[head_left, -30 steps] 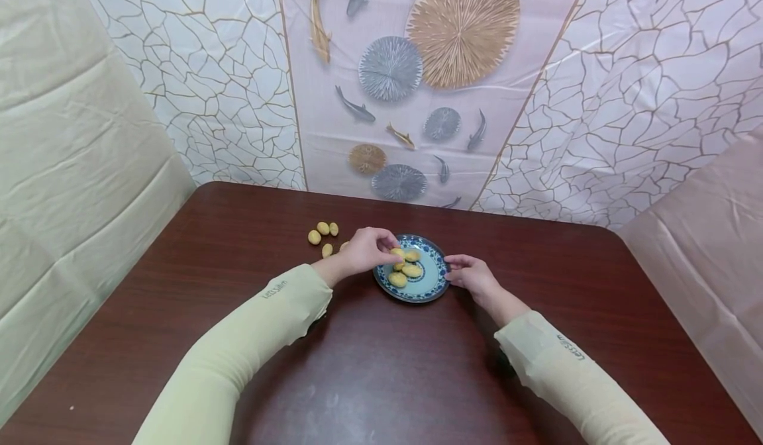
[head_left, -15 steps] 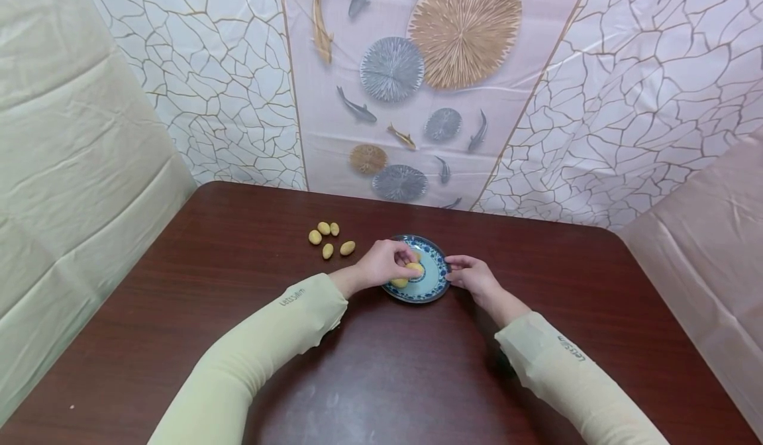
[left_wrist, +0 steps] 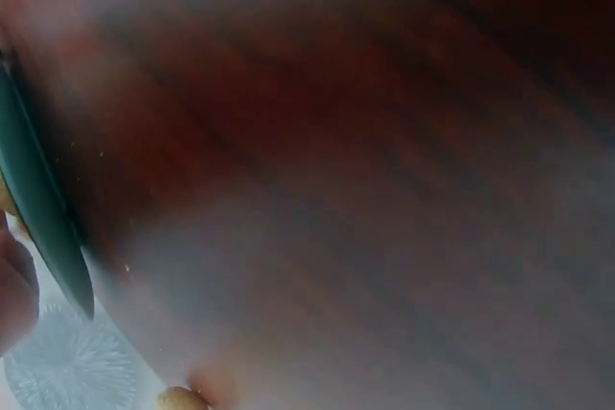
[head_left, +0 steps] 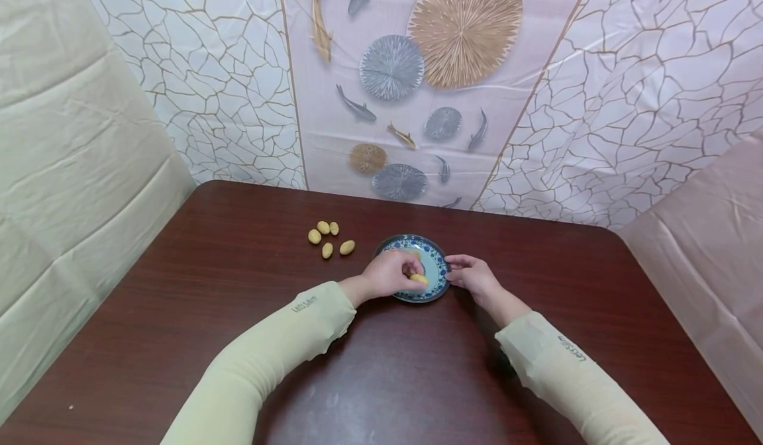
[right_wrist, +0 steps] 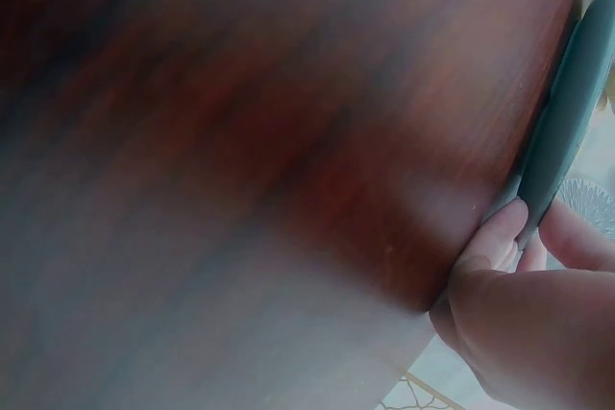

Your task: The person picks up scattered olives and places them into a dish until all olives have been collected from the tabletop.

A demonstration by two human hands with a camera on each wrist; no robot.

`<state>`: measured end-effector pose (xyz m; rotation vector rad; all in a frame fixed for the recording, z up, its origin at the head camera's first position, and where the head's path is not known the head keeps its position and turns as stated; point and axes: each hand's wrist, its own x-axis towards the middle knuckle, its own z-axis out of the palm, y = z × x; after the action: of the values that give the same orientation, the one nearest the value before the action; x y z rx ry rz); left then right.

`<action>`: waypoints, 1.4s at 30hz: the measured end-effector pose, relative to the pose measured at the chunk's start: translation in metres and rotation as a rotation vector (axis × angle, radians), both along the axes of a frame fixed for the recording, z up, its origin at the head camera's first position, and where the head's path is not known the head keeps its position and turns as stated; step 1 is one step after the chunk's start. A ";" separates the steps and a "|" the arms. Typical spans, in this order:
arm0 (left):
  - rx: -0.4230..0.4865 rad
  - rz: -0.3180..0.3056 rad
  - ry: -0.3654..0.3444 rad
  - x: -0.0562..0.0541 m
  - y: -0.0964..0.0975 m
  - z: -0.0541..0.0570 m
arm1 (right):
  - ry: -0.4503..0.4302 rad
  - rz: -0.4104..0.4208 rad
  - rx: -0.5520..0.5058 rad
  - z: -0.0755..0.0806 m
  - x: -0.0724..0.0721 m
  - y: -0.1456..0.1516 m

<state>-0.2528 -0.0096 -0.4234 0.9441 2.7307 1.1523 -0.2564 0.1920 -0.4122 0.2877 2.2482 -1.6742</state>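
A round plate (head_left: 430, 266) with a blue-patterned rim and pale centre rests on the table. Over its left half, my left hand (head_left: 390, 274) pinches a small yellow oval piece (head_left: 419, 278), its exact kind unclear. Other yellow ovals on the plate are mostly hidden behind this hand. My right hand (head_left: 477, 278) grips the plate's right rim between thumb and fingers. In the right wrist view, the fingers (right_wrist: 500, 232) meet the plate's dark green outer side (right_wrist: 567, 108). At the left wrist view's edge, part of a finger (left_wrist: 14, 290) shows beside the plate.
Several loose yellow ovals (head_left: 347, 247) lie on the dark wooden table (head_left: 369, 359), left of the plate. A patterned cloth backdrop (head_left: 238, 87) rises behind the table's far edge, and plain cloth (head_left: 65, 167) hangs at the left.
My left hand has moved right and slightly nearer over the plate, uncovering a loose oval on the table. The right hand keeps its grip on the rim.
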 end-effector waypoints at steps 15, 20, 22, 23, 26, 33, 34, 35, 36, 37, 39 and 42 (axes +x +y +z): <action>-0.267 -0.012 0.216 0.003 0.000 0.002 | 0.007 0.005 -0.010 0.002 0.002 -0.001; -0.310 -0.001 0.218 0.004 -0.002 0.001 | -0.005 0.002 0.008 0.003 0.002 -0.001; -0.311 -0.001 0.213 0.004 -0.002 0.001 | -0.011 -0.001 0.013 0.003 0.002 -0.002; -0.306 -0.003 0.212 0.004 -0.003 0.002 | -0.011 0.003 0.015 0.003 0.002 -0.002; -0.277 -0.003 0.207 0.003 -0.005 0.003 | -0.013 -0.001 0.015 0.003 0.002 -0.002; -0.184 0.052 0.081 -0.003 -0.016 0.015 | -0.016 0.001 0.014 0.001 0.001 -0.001; -0.163 0.066 0.056 -0.004 -0.018 0.018 | -0.014 0.001 0.014 0.001 0.001 -0.001; -0.145 0.082 0.036 -0.005 -0.021 0.019 | -0.012 0.003 0.014 0.000 0.001 -0.001; -0.125 0.099 0.019 -0.007 -0.024 0.021 | -0.010 0.006 0.014 0.000 0.001 -0.001; -0.100 0.115 0.006 -0.008 -0.027 0.023 | -0.008 0.010 0.015 0.000 0.001 -0.001; -0.043 0.152 -0.025 -0.011 -0.034 0.025 | -0.007 0.009 0.015 0.000 0.001 0.000; 0.050 0.209 -0.059 -0.016 -0.047 0.028 | -0.007 0.009 0.018 0.000 0.001 0.000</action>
<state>-0.2692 -0.0566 -0.3953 0.6289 2.8187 1.2622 -0.2558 0.1918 -0.4121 0.2875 2.2565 -1.6471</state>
